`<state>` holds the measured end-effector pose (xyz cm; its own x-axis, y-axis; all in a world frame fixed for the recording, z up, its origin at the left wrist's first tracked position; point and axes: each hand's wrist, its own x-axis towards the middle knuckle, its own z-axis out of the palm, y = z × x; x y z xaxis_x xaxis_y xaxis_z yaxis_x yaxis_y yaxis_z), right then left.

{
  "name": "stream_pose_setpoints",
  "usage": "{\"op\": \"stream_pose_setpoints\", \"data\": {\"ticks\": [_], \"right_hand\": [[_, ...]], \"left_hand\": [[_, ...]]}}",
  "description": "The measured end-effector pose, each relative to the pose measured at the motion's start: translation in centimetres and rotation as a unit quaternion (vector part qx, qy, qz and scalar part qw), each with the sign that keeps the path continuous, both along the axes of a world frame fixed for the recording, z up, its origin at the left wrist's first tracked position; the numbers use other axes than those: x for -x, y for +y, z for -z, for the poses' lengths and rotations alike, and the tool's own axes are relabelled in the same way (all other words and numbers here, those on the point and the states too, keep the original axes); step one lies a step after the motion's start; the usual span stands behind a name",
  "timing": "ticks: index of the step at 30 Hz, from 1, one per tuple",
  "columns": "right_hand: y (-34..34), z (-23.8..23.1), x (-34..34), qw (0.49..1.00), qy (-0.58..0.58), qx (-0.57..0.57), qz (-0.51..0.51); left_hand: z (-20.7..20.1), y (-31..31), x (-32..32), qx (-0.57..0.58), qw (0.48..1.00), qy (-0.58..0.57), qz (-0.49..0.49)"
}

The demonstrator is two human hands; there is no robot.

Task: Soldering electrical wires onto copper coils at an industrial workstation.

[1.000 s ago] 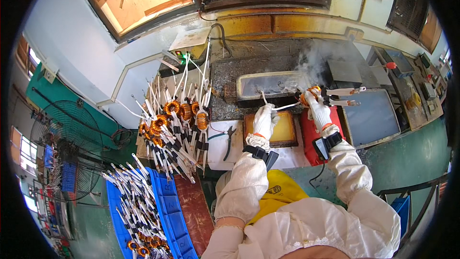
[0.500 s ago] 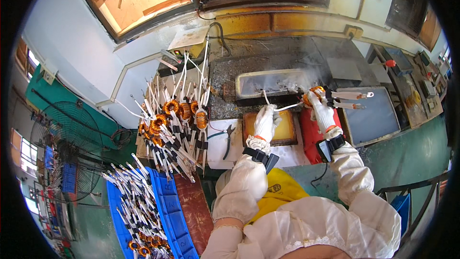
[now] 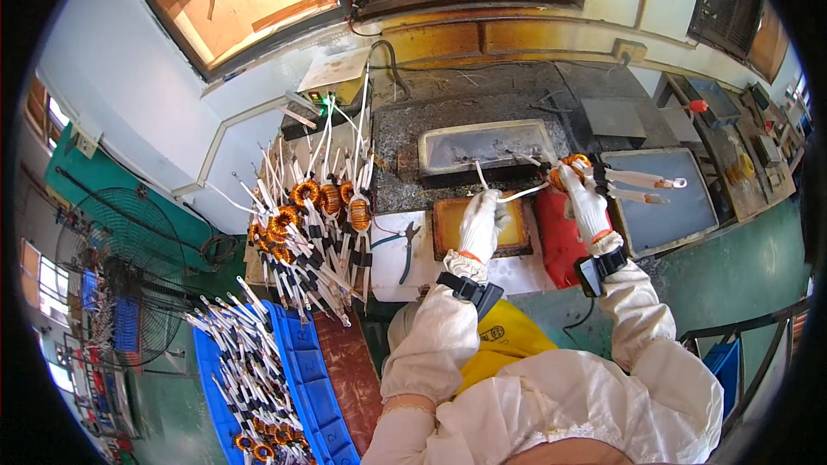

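Note:
In my white-gloved right hand [image 3: 588,208] is a copper-wound toroid coil [image 3: 571,165], gripped near the right end of a solder pot [image 3: 431,174]. Two white-sleeved leads [image 3: 644,179] stick out from it to the right, with black bands at their base. My left hand [image 3: 481,222], gloved too, is closed with its fingertips on a white-sleeved lead [image 3: 521,193] that runs toward the coil. Another lead end [image 3: 479,173] rises from those fingers to the pot's front rim. Dull molten metal with dark specks fills the pot.
A tray of amber material [image 3: 508,237] lies below my left hand, beside a red block [image 3: 560,237]. At right is a grey-filled tray [image 3: 663,207]. Left stand piled toroid coils [image 3: 297,215], pliers [image 3: 407,254] and a blue bin [image 3: 314,387] of coils.
The smoke over the pot has thinned a lot, so its surface shows more plainly. Both hands keep their hold on the coil and lead, shifting only slightly.

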<state>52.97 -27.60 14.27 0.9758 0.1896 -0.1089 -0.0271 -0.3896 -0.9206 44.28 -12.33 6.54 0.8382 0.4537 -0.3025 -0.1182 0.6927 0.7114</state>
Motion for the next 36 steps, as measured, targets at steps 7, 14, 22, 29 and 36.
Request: {"op": "stream_pose_setpoints", "data": {"ticks": [7, 14, 22, 29, 36], "right_hand": [[-0.6, 0.5, 0.2, 0.998, -0.026, -0.058, 0.009], [-1.9, 0.2, 1.3, 0.993, -0.039, -0.109, 0.017], [-5.0, 3.4, 2.3, 0.900, 0.074, -0.429, 0.033], [-7.6, 1.1, 4.1, 0.611, 0.327, -0.720, -0.020], [-9.0, 0.3, 7.2, 0.393, 0.381, -0.836, -0.022]], "left_hand": [[-0.7, -0.7, 0.7, -0.020, 1.000, 0.015, 0.006], [-1.7, -2.0, 1.9, -0.031, 0.999, 0.015, 0.007], [-5.6, -3.2, 2.6, -0.061, 0.996, -0.036, 0.052], [-7.0, -5.6, 3.1, -0.068, 0.982, -0.097, 0.148], [-2.4, -11.3, 2.6, -0.034, 0.944, -0.074, 0.319]]}}
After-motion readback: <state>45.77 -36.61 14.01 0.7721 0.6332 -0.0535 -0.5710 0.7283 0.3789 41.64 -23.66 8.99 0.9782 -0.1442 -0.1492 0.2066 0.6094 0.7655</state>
